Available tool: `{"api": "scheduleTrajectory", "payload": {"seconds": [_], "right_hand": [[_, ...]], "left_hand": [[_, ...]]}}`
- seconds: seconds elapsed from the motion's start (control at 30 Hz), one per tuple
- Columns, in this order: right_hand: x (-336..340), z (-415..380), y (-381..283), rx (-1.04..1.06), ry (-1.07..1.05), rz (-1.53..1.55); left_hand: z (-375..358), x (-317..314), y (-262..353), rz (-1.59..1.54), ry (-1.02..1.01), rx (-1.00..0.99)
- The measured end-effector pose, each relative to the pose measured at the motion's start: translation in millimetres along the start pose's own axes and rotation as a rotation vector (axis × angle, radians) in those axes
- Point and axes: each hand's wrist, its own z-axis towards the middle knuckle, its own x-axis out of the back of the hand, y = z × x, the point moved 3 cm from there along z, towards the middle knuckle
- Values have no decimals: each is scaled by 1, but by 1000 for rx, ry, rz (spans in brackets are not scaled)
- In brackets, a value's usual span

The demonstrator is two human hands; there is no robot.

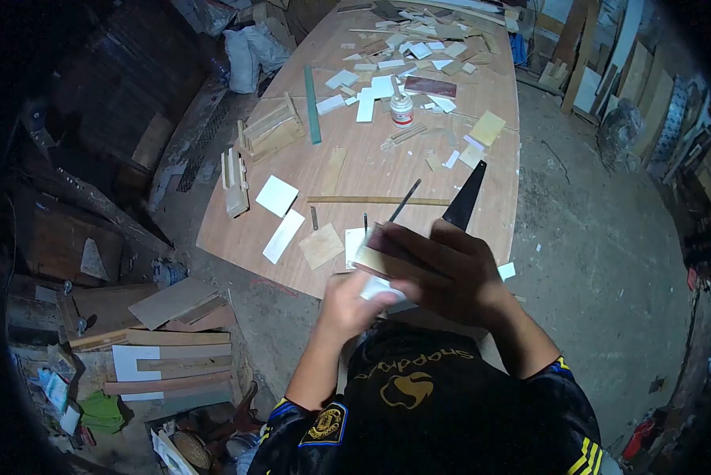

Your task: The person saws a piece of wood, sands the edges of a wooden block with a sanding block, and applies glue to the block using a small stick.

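Observation:
In front of my torso, my left hand (347,306) is closed on a small white flat piece (381,290), its fingers slightly blurred. My right hand (462,273) wraps over a wooden block (369,260) with a pale edge and a dark reddish-brown face, held against or just above the white piece. Whether the two pieces touch is hidden by the fingers. Just beyond my hands, a dark saw blade (468,194) and a thin dark rod (405,200) lie on the table. Pale rectangular pieces (321,247) lie to the left.
On the wooden table (276,245) stand a white bottle with a red label (401,109) and two slatted wooden assemblies (272,131). A green strip (312,104) and many offcuts (419,51) lie farther back. Boards (173,356) are stacked on the floor at left.

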Motion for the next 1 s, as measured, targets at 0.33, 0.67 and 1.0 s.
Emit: {"api": "scheduleTrajectory", "payload": {"seconds": [0.33, 0.67, 1.0], "right_hand": [[12, -1, -1, -34, -119, 2], [2, -2, 9, -211, -67, 100], [3, -5, 7, -121, -146, -5]], "left_hand": [[7, 0, -2, 7, 89, -138], [6, -16, -11, -119, 22, 0], [4, -22, -9, -120, 53, -76]]}}
